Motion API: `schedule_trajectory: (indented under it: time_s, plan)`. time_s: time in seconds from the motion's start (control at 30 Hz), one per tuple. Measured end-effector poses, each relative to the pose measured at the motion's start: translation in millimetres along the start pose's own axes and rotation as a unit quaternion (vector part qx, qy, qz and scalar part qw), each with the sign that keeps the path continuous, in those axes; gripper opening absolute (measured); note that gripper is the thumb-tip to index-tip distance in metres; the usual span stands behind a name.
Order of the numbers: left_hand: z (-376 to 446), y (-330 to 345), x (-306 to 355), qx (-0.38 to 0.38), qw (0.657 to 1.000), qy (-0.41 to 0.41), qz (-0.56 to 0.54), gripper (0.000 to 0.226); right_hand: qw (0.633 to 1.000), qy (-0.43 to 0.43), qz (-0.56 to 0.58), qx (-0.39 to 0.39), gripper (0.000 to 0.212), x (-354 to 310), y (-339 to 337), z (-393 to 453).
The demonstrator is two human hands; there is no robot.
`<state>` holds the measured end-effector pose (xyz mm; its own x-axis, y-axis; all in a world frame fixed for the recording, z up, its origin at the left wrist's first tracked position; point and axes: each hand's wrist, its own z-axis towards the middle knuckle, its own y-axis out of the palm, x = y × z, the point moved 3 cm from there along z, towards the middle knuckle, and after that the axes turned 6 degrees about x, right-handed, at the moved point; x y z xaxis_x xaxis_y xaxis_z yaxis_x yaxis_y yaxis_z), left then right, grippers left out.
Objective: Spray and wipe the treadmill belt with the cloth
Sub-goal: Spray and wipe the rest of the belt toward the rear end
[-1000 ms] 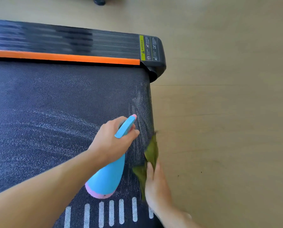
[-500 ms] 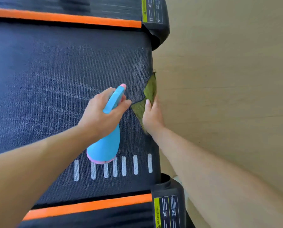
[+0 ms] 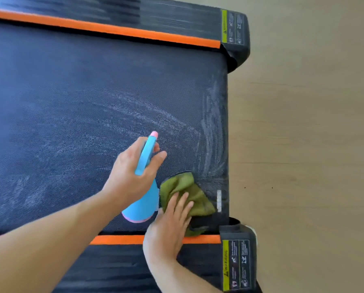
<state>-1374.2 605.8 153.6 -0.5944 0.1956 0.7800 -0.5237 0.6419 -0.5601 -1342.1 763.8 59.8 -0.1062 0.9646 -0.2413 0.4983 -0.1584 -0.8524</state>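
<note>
While the left hand (image 3: 134,172) grips one blue spray bottle (image 3: 144,199) with a pink nozzle tip, pointed across the treadmill belt (image 3: 71,102), the right hand (image 3: 170,220) lies flat, fingers straight, pressing one green cloth (image 3: 187,191) onto the belt's near right corner. Cloth sits under and just ahead of those fingers, just beside the bottle. Two orange side strips (image 3: 113,28). Two yellow-edged labels (image 3: 236,265); near one reads "WARNING", the rest too blurred. White wipe streaks (image 3: 210,134) on belt.
</note>
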Motion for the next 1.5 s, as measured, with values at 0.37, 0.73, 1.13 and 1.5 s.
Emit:
schedule_trajectory:
  time_s: [0.37, 0.73, 1.13, 1.5]
  plan:
    - [13, -91, -65, 0.058, 0.997, 0.027, 0.037, 0.014, 0.937, -0.311, -0.160, 0.020, 0.056, -11, -7, 52]
    - [106, -19, 3, 0.093, 0.995, 0.019, 0.037, 0.026, 0.887, -0.426, -0.160, 0.081, 0.055, -135, -61, 223]
    - [135, -1, 5, 0.119, 0.989, -0.062, 0.066, 0.036, 0.966, -0.227, -0.089, 0.086, 0.050, -143, -124, 389]
    - [87, -33, -33, 0.130, 0.975, -0.143, -0.105, 0.039, 0.812, -0.556, -0.142, -0.106, 0.050, -71, -50, 164]
